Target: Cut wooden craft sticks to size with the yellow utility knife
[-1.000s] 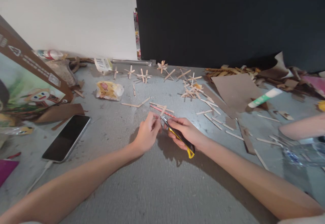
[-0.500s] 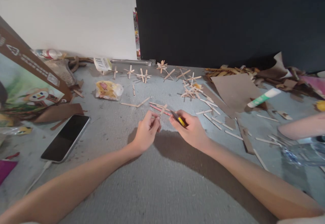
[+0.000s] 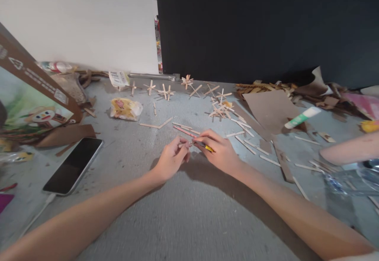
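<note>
"Wooden sticks (image 3: pixel 245 145) lie loose right of the red rod (image 3: pixel 184 131). What are your fingers holding?"
"Just nearer than the rod, my left hand (image 3: pixel 175 155) pinches what looks like a small stick (image 3: pixel 190 143), mostly hidden; my right hand (image 3: pixel 220 150) grasps a yellow-and-black tool (image 3: pixel 209 149)."
"How much is done?"
"Beyond the rod, several crossed-stick stars (image 3: pixel 187 81) look assembled; I'd judge the loose ones unworked."

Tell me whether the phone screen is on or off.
Off: the phone screen is plain black, with nothing lit on it.
</note>
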{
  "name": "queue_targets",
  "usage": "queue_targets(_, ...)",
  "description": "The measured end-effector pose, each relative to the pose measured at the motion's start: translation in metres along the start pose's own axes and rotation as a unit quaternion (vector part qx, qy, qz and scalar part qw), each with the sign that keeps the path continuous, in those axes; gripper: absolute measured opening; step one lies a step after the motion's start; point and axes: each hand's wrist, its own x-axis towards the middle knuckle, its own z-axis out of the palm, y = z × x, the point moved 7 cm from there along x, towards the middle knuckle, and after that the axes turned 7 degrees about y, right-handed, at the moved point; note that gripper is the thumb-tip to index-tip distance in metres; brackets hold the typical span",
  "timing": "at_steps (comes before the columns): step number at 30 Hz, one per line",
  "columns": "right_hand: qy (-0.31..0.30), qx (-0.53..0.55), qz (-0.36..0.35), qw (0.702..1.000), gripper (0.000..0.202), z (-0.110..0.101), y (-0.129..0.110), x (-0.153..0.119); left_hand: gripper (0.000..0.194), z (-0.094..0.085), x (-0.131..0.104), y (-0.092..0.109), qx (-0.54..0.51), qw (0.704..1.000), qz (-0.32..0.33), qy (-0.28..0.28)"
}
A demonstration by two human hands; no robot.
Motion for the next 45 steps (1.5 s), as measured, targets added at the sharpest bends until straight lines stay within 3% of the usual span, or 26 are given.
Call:
queue_targets(6,0.016,0.090,0.078,0.993,0.011,0.008,-0.001,-0.002,0.031,-0.003,0.001,0.002,-0.016,0.999,0.034,0.025)
queue_targets(10,0.010,0.137,0.175,0.975,0.017,0.008,-0.002,0.000,0.037,0.000,0.003,0.005,-0.050,0.996,0.066,0.012)
queue_targets(16,-0.038,0.224,0.379,0.897,0.030,0.015,0.008,-0.010,0.032,-0.001,0.004,0.007,-0.061,0.995,0.074,0.016)
queue_targets(21,-0.075,0.261,0.435,0.858,0.051,0.024,0.006,-0.017,0.022,-0.004,0.001,0.004,-0.002,0.996,0.082,0.043)
queue_targets(26,-0.050,0.235,0.396,0.886,0.045,0.020,0.005,-0.014,0.017,-0.010,-0.002,0.014,0.071,0.981,0.158,0.092)
queue_targets(29,0.013,0.184,0.329,0.926,0.028,0.009,0.005,-0.009,0.017,-0.011,-0.002,0.011,0.070,0.982,0.143,0.100)
queue_targets(32,0.098,0.087,0.145,0.981,0.013,-0.008,-0.006,-0.002,0.018,-0.008,-0.002,0.004,0.026,0.992,0.098,0.079)
queue_targets(34,0.122,0.022,0.008,0.992,0.013,-0.013,-0.017,-0.006,0.018,-0.006,-0.003,0.004,0.012,0.994,0.088,0.063)
queue_targets(36,0.122,-0.020,-0.059,0.991,0.026,-0.011,-0.019,-0.013,0.017,-0.005,-0.005,0.006,0.017,0.995,0.088,0.054)
queue_targets(45,0.100,0.010,-0.073,0.992,0.043,0.000,-0.013,-0.025,0.006,0.001,-0.013,0.016,0.122,0.985,0.125,0.016)
